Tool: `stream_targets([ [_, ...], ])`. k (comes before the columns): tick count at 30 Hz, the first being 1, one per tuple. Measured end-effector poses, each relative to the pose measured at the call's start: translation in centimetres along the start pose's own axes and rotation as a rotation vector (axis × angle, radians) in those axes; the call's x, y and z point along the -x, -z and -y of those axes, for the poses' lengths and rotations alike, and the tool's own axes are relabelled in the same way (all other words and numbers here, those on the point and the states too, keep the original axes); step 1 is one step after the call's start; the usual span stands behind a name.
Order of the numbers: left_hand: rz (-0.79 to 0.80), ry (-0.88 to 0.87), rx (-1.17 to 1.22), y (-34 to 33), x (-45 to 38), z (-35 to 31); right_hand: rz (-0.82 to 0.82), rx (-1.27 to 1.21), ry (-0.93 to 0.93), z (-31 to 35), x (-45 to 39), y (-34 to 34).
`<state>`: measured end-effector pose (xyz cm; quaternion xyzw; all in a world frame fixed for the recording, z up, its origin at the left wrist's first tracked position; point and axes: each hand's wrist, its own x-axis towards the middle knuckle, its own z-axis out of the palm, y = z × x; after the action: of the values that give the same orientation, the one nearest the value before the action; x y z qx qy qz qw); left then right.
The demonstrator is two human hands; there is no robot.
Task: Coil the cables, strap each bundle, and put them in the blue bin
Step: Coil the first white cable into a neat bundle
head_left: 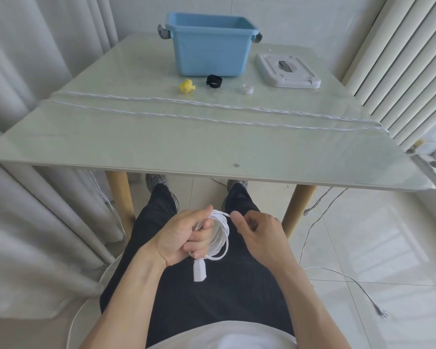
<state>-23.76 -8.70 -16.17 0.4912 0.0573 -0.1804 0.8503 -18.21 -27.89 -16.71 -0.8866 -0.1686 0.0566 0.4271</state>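
Below the table's near edge, my left hand (pixel 186 235) grips a coil of white cable (pixel 222 238) in front of my lap; a white plug end (pixel 200 270) hangs from under its fingers. My right hand (pixel 258 233) pinches the cable's strand at the top of the coil. Two more white twisted cables (pixel 186 117) lie stretched across the table from left to right. The blue bin (pixel 209 44) stands open at the far side. In front of it lie a yellow strap (pixel 186 86), a black strap (pixel 214 81) and a small white strap (pixel 247 89).
The bin's grey lid (pixel 287 70) lies to the right of the bin. The glass table (pixel 161 147) has wooden legs. Thin cables (pixel 337 275) trail over the tiled floor at the right. Curtains hang at the left, a radiator at the right.
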Motion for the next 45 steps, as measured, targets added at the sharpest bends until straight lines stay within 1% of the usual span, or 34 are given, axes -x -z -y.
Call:
stream_targets([
  [2,-0.068,-0.07,0.169,-0.5,-0.4,0.1,0.077,-0.017,-0.014,-0.1,0.2,0.0],
  [4,-0.137,-0.15,0.407,-1.0,-1.0,0.2,0.156,0.004,-0.023,-0.2,0.3,0.0],
  [6,-0.202,-0.22,0.582,-1.4,-1.5,0.2,0.162,0.052,-0.046,-0.4,0.1,-0.1],
  [7,-0.235,-0.258,0.626,-1.3,-1.6,0.2,0.144,0.089,-0.056,-0.4,0.0,-0.1],
  [9,-0.284,-0.334,0.636,-1.2,-1.6,0.2,0.118,0.172,-0.071,-0.5,0.0,0.1],
  [13,-0.367,-0.378,0.681,-0.2,-1.6,0.0,0.183,0.227,-0.11,-1.1,0.3,0.6],
  [16,-0.466,-0.397,0.643,0.4,-1.8,0.3,0.246,0.244,-0.118,-1.2,0.5,0.8],
  [18,-0.518,-0.411,0.603,0.4,-2.0,0.6,0.302,0.253,-0.083,-0.7,0.6,0.8],
  [21,-0.637,-0.453,0.508,0.2,-2.8,1.1,0.4,0.229,0.007,0.8,1.1,0.3],
  [22,-0.68,-0.469,0.446,0.0,-3.1,1.2,0.422,0.23,0.054,1.3,1.3,0.1],
  [24,-0.723,-0.463,0.196,-0.4,-3.3,1.7,0.445,0.206,0.155,2.2,1.7,-0.3],
  [26,-0.687,-0.398,-0.039,-0.9,-3.2,2.1,0.43,0.157,0.249,2.5,1.9,-0.5],
  [28,-0.573,-0.336,-0.182,-2.0,-2.7,1.9,0.364,0.123,0.323,2.5,1.8,-0.6],
  [30,-0.445,-0.248,-0.295,-3.1,-2.2,1.5,0.278,0.102,0.36,2.3,1.6,-0.4],
  [33,-0.366,-0.134,-0.593,-3.8,-1.8,1.4,0.152,0.088,0.329,2.4,1.6,0.1],
  [35,-0.341,-0.097,-0.778,-3.7,-1.7,1.4,0.095,0.033,0.255,2.4,1.7,0.5],
  [36,-0.328,-0.087,-0.821,-3.7,-1.7,1.4,0.063,0.008,0.209,2.4,1.7,0.6],
  [38,-0.303,-0.1,-0.821,-3.7,-1.7,1.4,-0.014,0.0,0.128,2.2,1.6,0.7],
  [41,-0.242,-0.142,-0.784,-3.4,-1.3,1.2,-0.052,0.02,0.053,1.8,1.2,1.1],
  [43,-0.19,-0.108,-0.768,-3.1,-1.0,1.0,-0.071,0.023,0.034,1.7,1.2,1.2],
  [45,-0.114,-0.037,-0.726,-2.9,-0.8,0.7,-0.092,0.022,0.036,1.6,1.2,1.1],
])
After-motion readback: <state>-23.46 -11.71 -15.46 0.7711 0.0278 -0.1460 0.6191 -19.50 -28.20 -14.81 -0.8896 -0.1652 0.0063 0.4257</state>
